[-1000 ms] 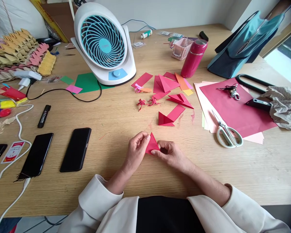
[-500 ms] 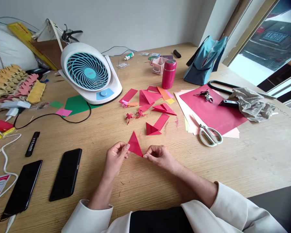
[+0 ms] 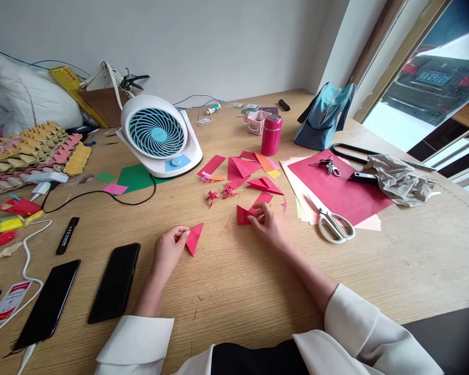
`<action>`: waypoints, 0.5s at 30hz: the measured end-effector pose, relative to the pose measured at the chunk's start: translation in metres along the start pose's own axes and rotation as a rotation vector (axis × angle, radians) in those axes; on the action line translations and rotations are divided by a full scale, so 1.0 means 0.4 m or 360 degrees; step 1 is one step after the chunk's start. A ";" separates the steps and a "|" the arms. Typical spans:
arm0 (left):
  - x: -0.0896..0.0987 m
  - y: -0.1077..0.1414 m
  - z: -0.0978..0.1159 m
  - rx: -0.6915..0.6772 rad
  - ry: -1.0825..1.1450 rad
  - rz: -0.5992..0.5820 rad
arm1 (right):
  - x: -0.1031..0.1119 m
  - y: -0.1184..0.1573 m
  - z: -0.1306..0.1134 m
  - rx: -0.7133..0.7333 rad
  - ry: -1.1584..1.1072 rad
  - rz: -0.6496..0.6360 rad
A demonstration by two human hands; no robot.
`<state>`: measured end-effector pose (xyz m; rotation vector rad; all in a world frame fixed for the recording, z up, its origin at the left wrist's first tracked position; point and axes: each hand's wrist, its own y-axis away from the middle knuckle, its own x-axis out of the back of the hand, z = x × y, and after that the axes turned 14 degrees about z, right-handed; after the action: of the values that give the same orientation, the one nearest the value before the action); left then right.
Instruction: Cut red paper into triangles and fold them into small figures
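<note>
Pinched between the thumb and fingers of my left hand [image 3: 171, 250] is a folded red paper triangle [image 3: 194, 238], its point toward me. My right hand [image 3: 269, 225] reaches over another folded red paper [image 3: 243, 214], thumb and fingertips at its right edge; whether it grips the paper is unclear. Behind that hand lies a red strip [image 3: 262, 198]. Farther back are a folded red piece [image 3: 266, 185], more red sheets [image 3: 244, 167] and two small red folded figures [image 3: 229, 191].
White scissors [image 3: 336, 226] lie by a large red sheet [image 3: 338, 182] on the right. A red flask [image 3: 272, 135] and white fan [image 3: 160, 133] stand behind. Two phones [image 3: 114, 283] [image 3: 49, 302] and a black marker [image 3: 67, 235] lie left.
My right hand has let go of the triangle and moved up and right to the other folded paper. My left hand has shifted left with the triangle, now pointing down. The view has shifted slightly.
</note>
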<state>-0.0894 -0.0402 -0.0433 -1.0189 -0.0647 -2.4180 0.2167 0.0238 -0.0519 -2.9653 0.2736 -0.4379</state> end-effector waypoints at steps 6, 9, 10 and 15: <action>-0.005 0.022 0.047 -0.0633 -0.0312 0.0367 | -0.016 0.009 0.016 -0.0189 -0.0300 -0.0015; -0.023 0.063 0.109 -0.0789 -0.0095 0.0367 | -0.017 0.034 -0.003 -0.0298 -0.0491 -0.0074; -0.035 0.081 0.133 -0.0785 0.0050 0.0295 | -0.019 0.047 -0.014 -0.0343 -0.0555 -0.0094; -0.107 0.160 0.216 -0.0633 0.0491 -0.0114 | -0.038 0.122 -0.067 -0.0888 -0.1143 -0.0311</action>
<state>0.0228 -0.0569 -0.0199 -0.7969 0.5127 -2.6870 0.1868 -0.0238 -0.0382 -3.4226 0.0173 0.8197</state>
